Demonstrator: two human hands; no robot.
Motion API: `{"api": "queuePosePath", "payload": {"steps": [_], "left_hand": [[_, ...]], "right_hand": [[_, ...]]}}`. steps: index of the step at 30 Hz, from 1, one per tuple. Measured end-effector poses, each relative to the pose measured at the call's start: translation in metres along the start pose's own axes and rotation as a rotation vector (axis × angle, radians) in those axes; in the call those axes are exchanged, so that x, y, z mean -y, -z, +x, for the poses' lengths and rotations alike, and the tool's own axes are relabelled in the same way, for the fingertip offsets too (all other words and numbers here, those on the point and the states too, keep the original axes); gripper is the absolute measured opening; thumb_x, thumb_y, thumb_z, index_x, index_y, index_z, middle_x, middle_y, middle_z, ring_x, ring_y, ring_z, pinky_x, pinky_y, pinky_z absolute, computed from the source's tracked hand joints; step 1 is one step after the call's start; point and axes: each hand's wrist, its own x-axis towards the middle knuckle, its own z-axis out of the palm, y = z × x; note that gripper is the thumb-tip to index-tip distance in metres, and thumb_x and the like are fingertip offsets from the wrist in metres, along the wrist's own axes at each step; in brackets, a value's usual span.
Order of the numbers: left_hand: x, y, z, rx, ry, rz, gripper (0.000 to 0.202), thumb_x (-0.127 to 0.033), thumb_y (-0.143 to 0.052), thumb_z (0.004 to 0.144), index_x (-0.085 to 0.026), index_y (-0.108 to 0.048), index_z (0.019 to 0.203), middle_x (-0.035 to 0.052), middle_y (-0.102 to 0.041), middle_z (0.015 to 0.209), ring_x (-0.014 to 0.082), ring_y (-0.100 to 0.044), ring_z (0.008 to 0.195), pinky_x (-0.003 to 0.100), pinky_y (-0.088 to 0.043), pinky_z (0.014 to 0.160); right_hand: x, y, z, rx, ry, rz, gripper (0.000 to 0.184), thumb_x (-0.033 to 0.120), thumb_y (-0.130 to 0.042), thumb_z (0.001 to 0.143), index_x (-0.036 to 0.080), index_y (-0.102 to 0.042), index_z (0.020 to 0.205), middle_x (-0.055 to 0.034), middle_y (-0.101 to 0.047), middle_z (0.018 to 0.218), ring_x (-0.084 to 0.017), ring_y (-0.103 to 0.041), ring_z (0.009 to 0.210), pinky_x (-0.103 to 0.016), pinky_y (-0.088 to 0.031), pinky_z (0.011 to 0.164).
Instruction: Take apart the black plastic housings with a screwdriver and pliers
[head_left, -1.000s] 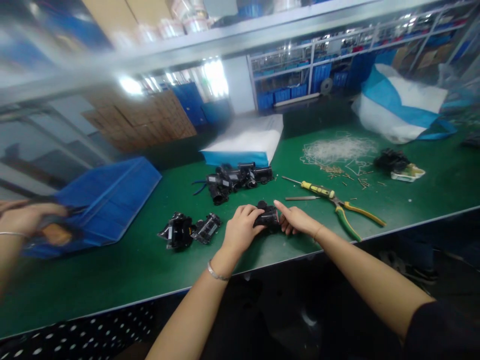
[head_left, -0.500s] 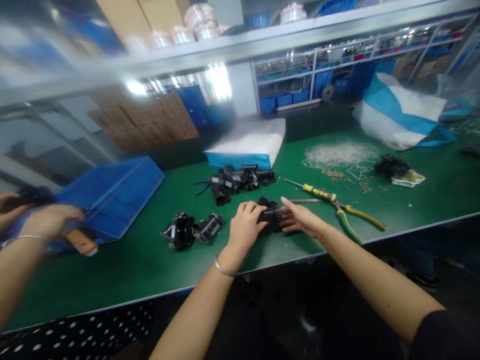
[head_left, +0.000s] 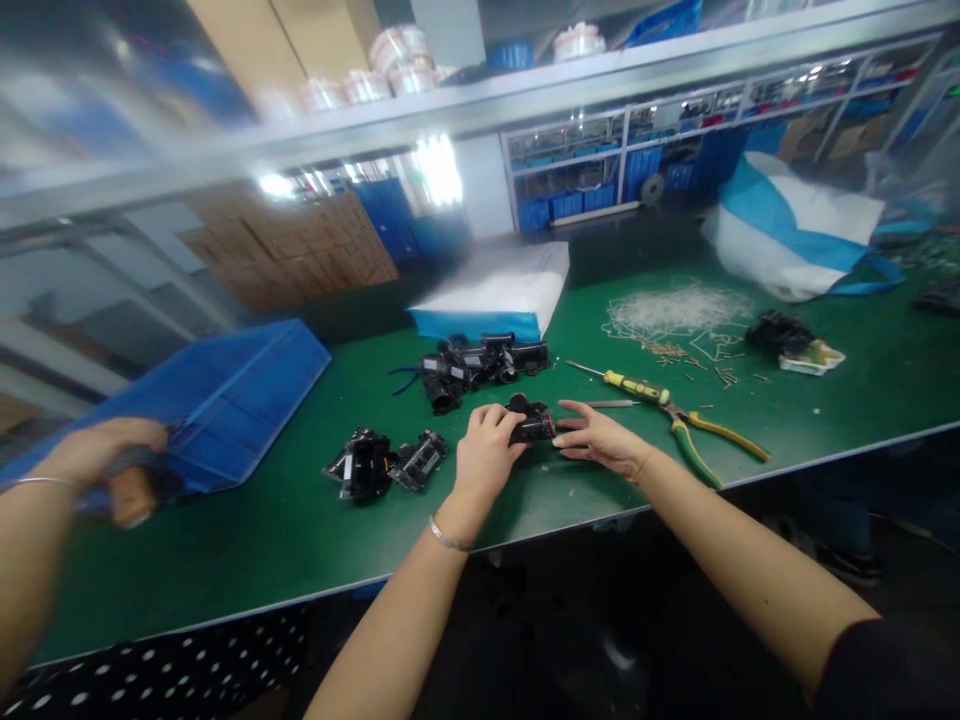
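Note:
My left hand [head_left: 484,448] is wrapped over a black tubular plastic part [head_left: 534,426] with a red ring at its right end, held at the green table. My right hand [head_left: 600,440] is open, its fingers spread beside the red-ringed end; whether a fingertip touches it I cannot tell. Behind the part lies a thin metal rod [head_left: 611,404]. A yellow-handled screwdriver [head_left: 634,386] and pliers [head_left: 684,412] with green and yellow handles rest to the right. Several similar black parts [head_left: 480,362] are heaped behind, and more black pieces [head_left: 364,468] lie to the left.
At the left, a co-worker's hand [head_left: 101,450] grips a tool with a wooden-looking end by a blue bin [head_left: 240,400]. A white-and-blue package [head_left: 491,290] stands behind. Tangled clear strands [head_left: 679,312], small brass pins [head_left: 664,351] and a white tray [head_left: 814,362] lie right.
My right hand's fingers have shifted slightly left and its thumb has lowered beside the part's end. My left hand keeps its hold. The co-worker's tool has swung left and a second hand has left view.

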Motion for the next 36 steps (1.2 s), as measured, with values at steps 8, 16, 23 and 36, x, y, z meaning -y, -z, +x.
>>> {"api": "queuePosePath", "payload": {"steps": [8,16,23,36], "left_hand": [[0.0,0.0,0.001,0.023,0.025,-0.003,0.038,-0.032,-0.074,0.075,-0.031,-0.06,0.11,0.0028,-0.058,0.11,0.0229,-0.047,0.116,0.03,-0.054,0.07],[0.001,0.0,0.001,-0.01,0.033,-0.062,0.042,-0.029,-0.076,0.072,-0.031,-0.06,0.111,0.0049,-0.059,0.11,0.026,-0.048,0.114,0.033,-0.053,0.071],[0.001,-0.01,0.009,-0.113,0.223,-0.493,0.035,-0.037,-0.075,0.072,-0.024,-0.064,0.102,0.0053,-0.063,0.102,0.0243,-0.055,0.103,0.037,-0.046,0.088],[0.0,-0.015,0.016,-0.06,0.629,-1.876,0.071,-0.024,-0.079,0.067,-0.033,-0.041,0.127,0.002,-0.062,0.115,0.0144,-0.065,0.089,0.032,-0.05,0.081]], "right_hand": [[0.001,-0.001,0.001,0.076,-0.069,0.098,0.07,0.037,-0.079,0.071,0.025,-0.042,0.129,-0.0088,-0.066,0.108,-0.02,-0.07,0.084,-0.04,-0.054,0.082],[0.002,-0.003,0.003,0.089,-0.122,0.181,0.043,0.045,-0.071,0.078,0.02,-0.056,0.11,-0.0063,-0.069,0.091,-0.021,-0.07,0.082,-0.041,-0.056,0.077],[-0.003,-0.009,0.011,-0.017,-0.096,0.28,0.027,0.042,-0.056,0.09,0.018,-0.059,0.1,-0.0057,-0.068,0.081,-0.016,-0.068,0.079,-0.033,-0.057,0.075],[-0.011,-0.035,-0.003,0.128,-0.16,0.249,0.053,0.064,-0.05,0.085,0.013,-0.066,0.089,-0.0104,-0.069,0.083,-0.01,-0.056,0.053,-0.022,-0.051,0.047]]}}
